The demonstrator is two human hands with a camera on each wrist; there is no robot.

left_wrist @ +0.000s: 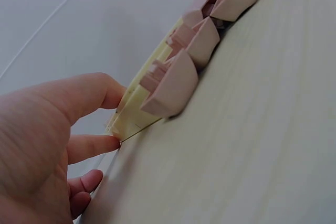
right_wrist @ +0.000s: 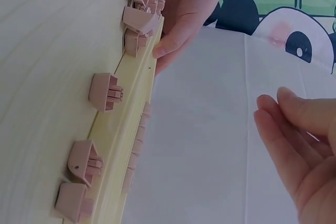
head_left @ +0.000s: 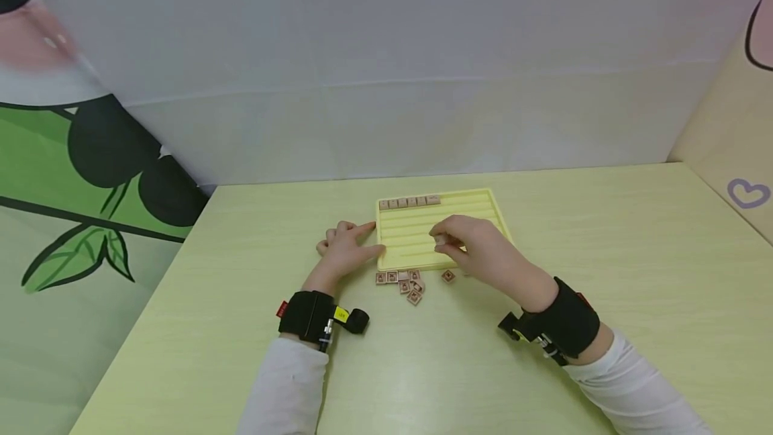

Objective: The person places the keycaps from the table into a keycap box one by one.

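Note:
A yellow grooved tray lies flat on the table, with a short row of wooden tiles in its top groove. More loose tiles lie just off its front edge, some of them tipped over. My left hand rests at the tray's front-left corner, index finger and thumb straight against the edge. My right hand hovers over the middle grooves with thumb and fingertips drawn together. A small pale tile shows between them in the head view. It is hidden in the right wrist view.
The pale wooden table reaches a white backdrop behind the tray. A panda-and-leaf printed panel stands on the left and a beige wall on the right. One tile lies apart from the pile.

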